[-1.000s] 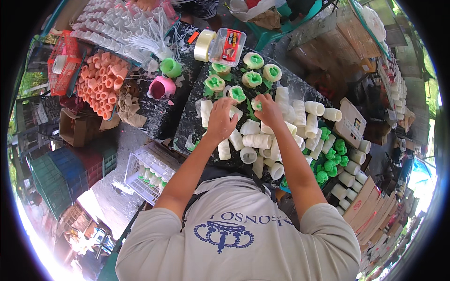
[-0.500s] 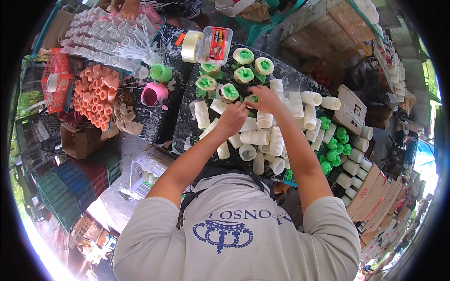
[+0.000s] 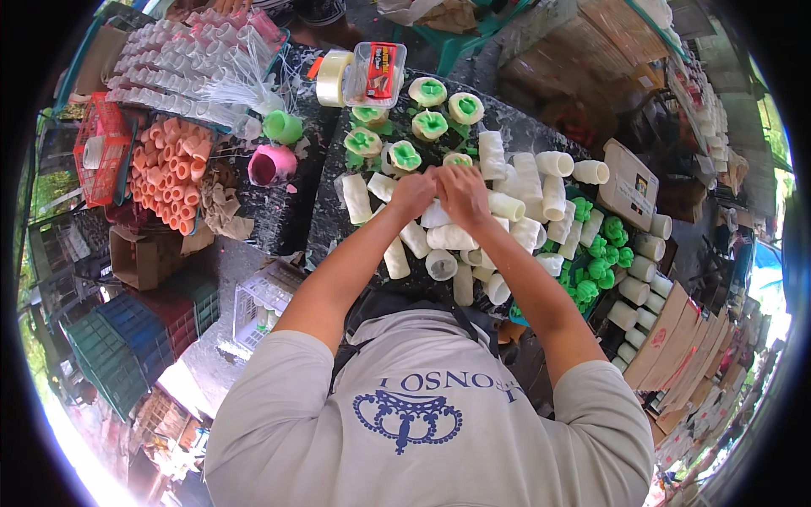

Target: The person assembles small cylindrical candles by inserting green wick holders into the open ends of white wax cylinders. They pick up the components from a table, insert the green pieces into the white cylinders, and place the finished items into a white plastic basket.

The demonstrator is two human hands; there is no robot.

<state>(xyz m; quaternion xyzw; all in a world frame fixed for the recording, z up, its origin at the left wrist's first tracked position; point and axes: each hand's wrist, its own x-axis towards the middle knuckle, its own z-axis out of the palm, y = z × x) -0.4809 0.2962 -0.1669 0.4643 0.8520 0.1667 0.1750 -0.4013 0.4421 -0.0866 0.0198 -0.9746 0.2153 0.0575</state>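
Observation:
My left hand (image 3: pixel 414 194) and my right hand (image 3: pixel 462 193) meet over the black table, fingertips curled together. Whatever they pinch is hidden beneath the fingers. Just beyond them stands a cream cup-shaped mould (image 3: pixel 457 159) with green material in its top; I cannot tell if the fingers touch it. Farther off are several similar green-filled moulds (image 3: pixel 430 127), with green scraps around them. Under and beside my hands lie many off-white hollow tubes (image 3: pixel 452 237), some heaped on each other. To the right sits a pile of bright green knobbly pieces (image 3: pixel 601 269).
A clear plastic tub (image 3: pixel 379 74) and a roll of tape (image 3: pixel 334 78) lie at the far edge. Left are a pink cup (image 3: pixel 272 165), a green cup (image 3: pixel 282 127), orange tubes (image 3: pixel 173 173) and rows of whitish tubes (image 3: pixel 182 63). Cardboard boxes (image 3: pixel 629 188) stand right.
My right hand has drawn back from the nearest green-filled mould and come against my left hand. The view has shifted slightly.

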